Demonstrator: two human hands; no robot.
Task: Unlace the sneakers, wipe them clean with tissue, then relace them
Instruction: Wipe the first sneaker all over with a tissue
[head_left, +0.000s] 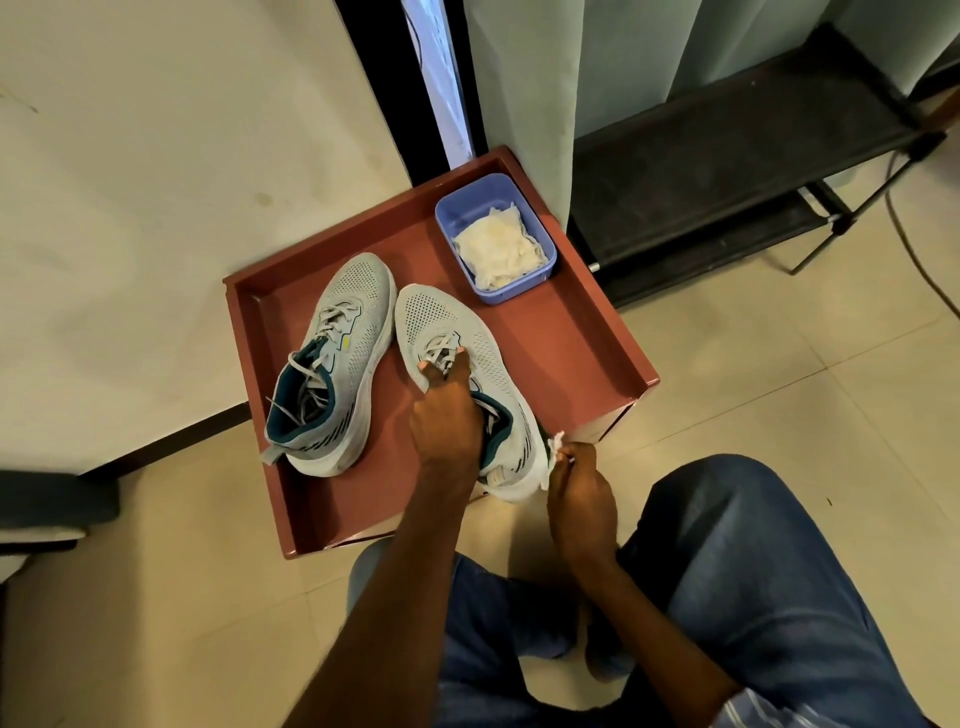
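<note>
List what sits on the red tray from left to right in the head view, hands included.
Left sneaker → left hand gripping the right sneaker → right hand pinching a tissue at that sneaker's heel. The blue tub of tissues lies farther back on the tray, above the right sneaker.

A red-brown tray (587, 332) sits on the beige tiled floor (779, 374) at mid-frame. At upper right stands a black shoe rack (727, 171), with pale green curtains (524, 78) hanging at top centre. A cream wall (156, 182) fills the upper left.
</note>
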